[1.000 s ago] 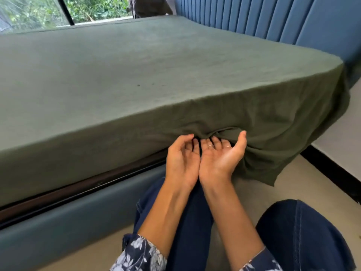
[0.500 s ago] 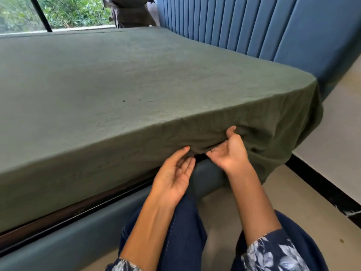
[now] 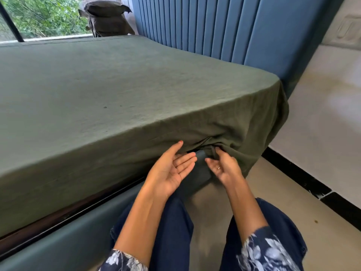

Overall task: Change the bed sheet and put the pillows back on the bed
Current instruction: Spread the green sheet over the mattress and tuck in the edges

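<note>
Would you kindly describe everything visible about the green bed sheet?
The olive-green, matte woven bed sheet lies smooth over the mattress top and drapes down the near side. Toward the left its lower edge looks tucked in above the blue bed frame; at the corner by the blue padded headboard it hangs loose and bunched. The right hand pinches a fold there; the open left hand touches the side drape.

a blue padded headboard (image 3: 224, 26) with upright ribs stands at the back right. left of it a window (image 3: 45, 16) shows green leaves in daylight. the wall (image 3: 322, 114) at right is pale, with a black skirting (image 3: 304, 178) above the beige floor (image 3: 332, 241).
</note>
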